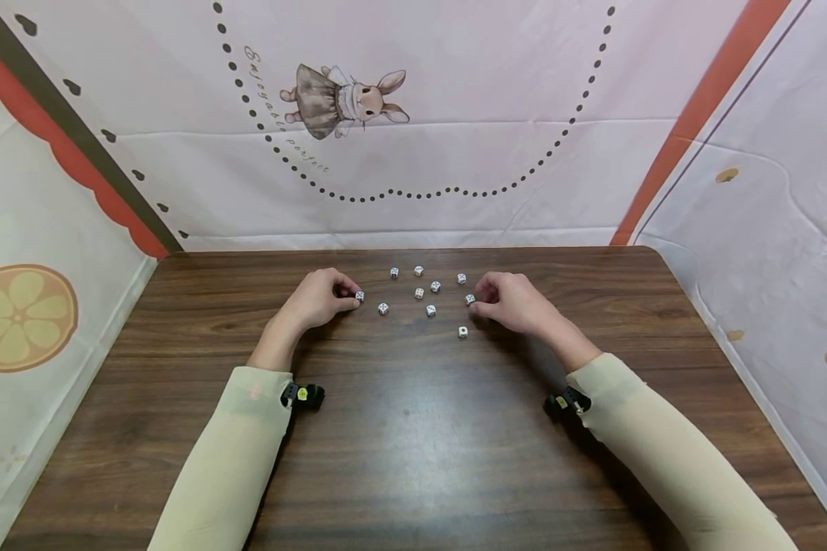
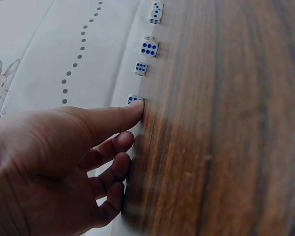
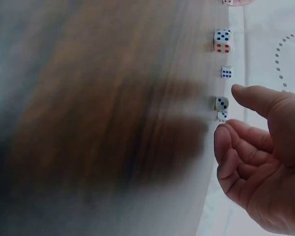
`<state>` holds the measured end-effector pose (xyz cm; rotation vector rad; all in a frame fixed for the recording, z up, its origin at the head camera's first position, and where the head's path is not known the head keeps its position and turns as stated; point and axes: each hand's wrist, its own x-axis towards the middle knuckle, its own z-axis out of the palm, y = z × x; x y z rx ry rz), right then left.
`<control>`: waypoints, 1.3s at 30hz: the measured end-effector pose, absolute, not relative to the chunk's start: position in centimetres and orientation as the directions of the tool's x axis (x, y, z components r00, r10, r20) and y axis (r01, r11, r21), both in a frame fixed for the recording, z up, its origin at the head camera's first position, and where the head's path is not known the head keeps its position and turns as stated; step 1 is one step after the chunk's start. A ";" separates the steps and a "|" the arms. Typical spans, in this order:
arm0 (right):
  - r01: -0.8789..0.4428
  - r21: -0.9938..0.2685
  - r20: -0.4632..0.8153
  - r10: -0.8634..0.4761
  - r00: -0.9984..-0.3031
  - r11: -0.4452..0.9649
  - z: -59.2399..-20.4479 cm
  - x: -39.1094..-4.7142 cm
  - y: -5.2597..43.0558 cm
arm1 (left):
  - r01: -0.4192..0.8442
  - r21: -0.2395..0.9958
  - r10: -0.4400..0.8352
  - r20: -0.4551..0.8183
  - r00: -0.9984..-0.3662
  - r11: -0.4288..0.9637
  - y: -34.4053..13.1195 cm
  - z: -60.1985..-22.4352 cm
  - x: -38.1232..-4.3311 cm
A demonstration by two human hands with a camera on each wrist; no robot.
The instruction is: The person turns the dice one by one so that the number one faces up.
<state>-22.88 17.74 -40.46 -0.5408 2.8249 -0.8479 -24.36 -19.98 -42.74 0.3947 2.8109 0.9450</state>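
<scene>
At the left of a loose group of small white dice, my left hand (image 1: 319, 300) pinches a die (image 1: 360, 296) between thumb and forefinger. In the left wrist view the thumb (image 2: 132, 110) covers part of that die (image 2: 134, 100), while the other fingers curl below. On the group's right side, my right hand (image 1: 515, 303) has thumb and fingers apart, their tips close to another die (image 1: 470, 299). The right wrist view shows a gap between thumb and fingers, with a blue-dotted die (image 3: 221, 103) visible past it.
Several more dice lie between the hands, among them one at the middle (image 1: 419, 293). A die (image 1: 463, 332) with a single dot sits nearest the front. The brown wooden table (image 1: 400, 444) meets a printed cloth wall (image 1: 455, 153) at the back.
</scene>
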 end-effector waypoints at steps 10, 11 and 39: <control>-0.240 -0.430 -0.078 -0.301 -0.950 0.870 -40.5 -23.8 15.7 | 0.208 0.610 0.295 -0.045 -0.954 0.765 -19.7 -42.8 -24.3; -0.249 -0.428 -0.073 -0.308 -0.949 0.869 -40.5 -23.9 15.7 | 0.210 0.610 0.297 -0.044 -0.954 0.764 -19.7 -42.8 -24.3; -0.350 -0.606 -0.026 -0.458 -0.889 0.714 -41.8 -25.4 18.4 | 0.201 0.609 0.287 -0.047 -0.957 0.768 -20.0 -42.9 -24.4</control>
